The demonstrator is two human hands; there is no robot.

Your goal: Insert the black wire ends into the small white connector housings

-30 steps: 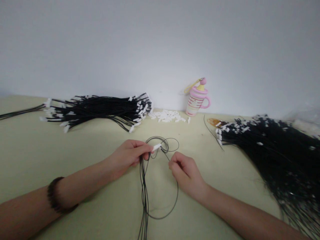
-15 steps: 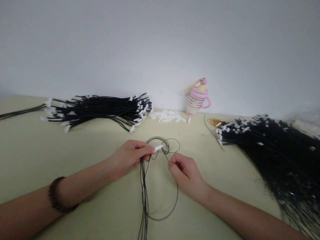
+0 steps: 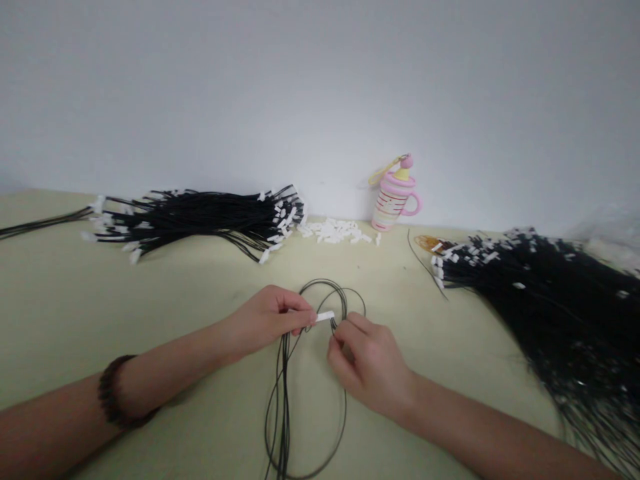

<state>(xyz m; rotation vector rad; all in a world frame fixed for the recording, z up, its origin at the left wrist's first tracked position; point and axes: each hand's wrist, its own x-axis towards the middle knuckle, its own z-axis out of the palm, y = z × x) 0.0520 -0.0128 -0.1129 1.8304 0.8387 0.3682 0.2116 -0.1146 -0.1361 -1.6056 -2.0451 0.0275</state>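
Observation:
My left hand (image 3: 280, 311) pinches one end of a small white plastic connector (image 3: 325, 316) over the middle of the table. Thin black wires (image 3: 285, 407) hang below my left fingers and loop up behind the connector. Just right of it, my right hand (image 3: 367, 350) is closed, thumb against forefinger, on a black wire by the connector's right end. The wire's tip is hidden by my fingers, so I cannot tell whether it sits in the connector.
A pile of black wires with white connectors (image 3: 200, 217) lies at the back left, a larger wire heap (image 3: 530, 293) at the right. Loose white connectors (image 3: 335, 231) and a pink striped cup (image 3: 393, 200) stand by the wall. A single wire (image 3: 425, 263) lies near the right heap.
The connector in my left hand has come slightly down and to the right. My right hand has moved in close to its right end, and the wire loops have shifted.

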